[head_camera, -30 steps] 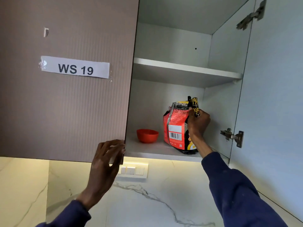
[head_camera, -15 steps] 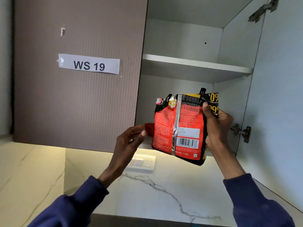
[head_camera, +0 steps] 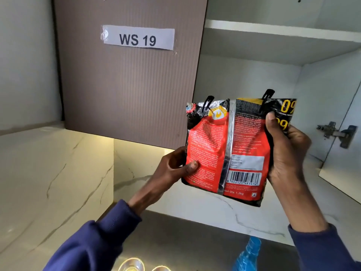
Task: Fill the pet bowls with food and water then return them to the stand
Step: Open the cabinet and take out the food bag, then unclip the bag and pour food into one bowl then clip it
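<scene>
A wall cabinet (head_camera: 254, 55) is seen from below. Its closed left door (head_camera: 127, 85), brown and finely ribbed, bears a taped paper label (head_camera: 138, 38) printed "WS 19". The right door (head_camera: 349, 153) is swung open on a metal hinge (head_camera: 334, 132), exposing a pale interior with a white shelf (head_camera: 281, 30). White marble-patterned wall panels (head_camera: 54, 182) with grey veining are lit warmly from under the cabinet. A grey countertop (head_camera: 185, 241) lies below.

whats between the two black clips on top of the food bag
In the head view, only the bag's folded top edge and its silver back seam lie between the left clip and right clip.
</scene>
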